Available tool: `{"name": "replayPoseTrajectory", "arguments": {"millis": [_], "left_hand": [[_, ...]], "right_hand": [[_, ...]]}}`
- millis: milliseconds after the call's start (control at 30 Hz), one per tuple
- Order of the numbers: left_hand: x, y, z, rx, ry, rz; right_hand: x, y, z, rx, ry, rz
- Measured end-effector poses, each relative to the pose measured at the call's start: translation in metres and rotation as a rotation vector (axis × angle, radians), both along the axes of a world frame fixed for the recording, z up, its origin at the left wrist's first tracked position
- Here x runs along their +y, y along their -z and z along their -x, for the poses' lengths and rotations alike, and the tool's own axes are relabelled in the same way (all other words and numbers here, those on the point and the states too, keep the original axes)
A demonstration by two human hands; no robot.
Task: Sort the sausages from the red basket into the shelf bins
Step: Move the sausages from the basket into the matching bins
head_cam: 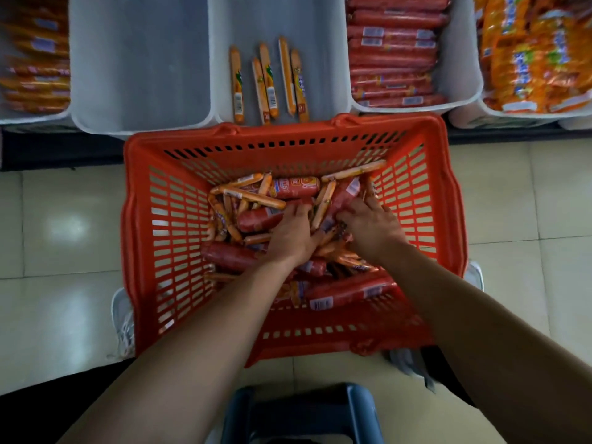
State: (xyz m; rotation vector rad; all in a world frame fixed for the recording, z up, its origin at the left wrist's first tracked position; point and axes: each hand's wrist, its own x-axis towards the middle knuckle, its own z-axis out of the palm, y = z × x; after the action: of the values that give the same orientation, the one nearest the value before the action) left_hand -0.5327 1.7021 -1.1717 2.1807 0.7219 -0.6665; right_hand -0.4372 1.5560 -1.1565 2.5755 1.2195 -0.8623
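**Both hands down in the red basket**

Nearest the camera, below the forearms, is a dark blue stool (pixel 302 411) on the tiled floor (pixel 64 225).

Just beyond it stands the red basket (pixel 141 219), and both hands are inside it. Its bottom is covered with a loose heap of sausages (pixel 256 200): thin orange sticks mixed with thick red ones. The left hand (pixel 293 233) lies palm down on the middle of the heap, fingers curled into the sticks; whether it grips one I cannot tell. The right hand (pixel 373 227), just beside it, has its fingers bent around a thick red sausage (pixel 344 197), though the hold itself is hidden.

Beyond the hands runs a row of white bins. The bin straight ahead (pixel 326 59) holds five thin orange sticks (pixel 267 81) lying side by side. The bin to its left (pixel 96 100) shows only its bare floor. Right of the hands, a bin (pixel 461 75) is stacked with thick red sausages (pixel 394 56). The far-right bin (pixel 499 112) holds orange packs (pixel 535 49), and the far-left bin (pixel 32 116) holds orange-wrapped sausages (pixel 35 72), blurred.
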Motion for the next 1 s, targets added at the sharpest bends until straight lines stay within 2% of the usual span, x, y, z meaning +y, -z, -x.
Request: {"name": "replayPoseTrajectory", "arguments": {"millis": [133,267,467,733,900,1000], "left_hand": [[0.003,0.0,0.003,0.007,-0.043,0.048],[0.006,-0.001,0.004,0.059,-0.122,0.121],[0.013,-0.002,0.006,0.083,-0.04,0.128],[0.023,-0.006,0.013,0.087,-0.03,0.188],[0.025,-0.01,0.027,0.068,-0.087,0.226],[0.026,-0.011,0.029,0.064,-0.118,0.233]], "right_hand": [[-0.001,0.004,-0.002,0.035,-0.051,0.009],[-0.001,0.005,0.003,0.039,-0.137,0.106],[0.002,-0.009,0.005,0.073,-0.131,0.122],[-0.005,-0.009,-0.002,0.422,0.065,0.182],[-0.007,-0.001,0.006,0.364,0.052,0.164],[-0.008,0.004,0.01,0.242,-0.04,0.165]]}}
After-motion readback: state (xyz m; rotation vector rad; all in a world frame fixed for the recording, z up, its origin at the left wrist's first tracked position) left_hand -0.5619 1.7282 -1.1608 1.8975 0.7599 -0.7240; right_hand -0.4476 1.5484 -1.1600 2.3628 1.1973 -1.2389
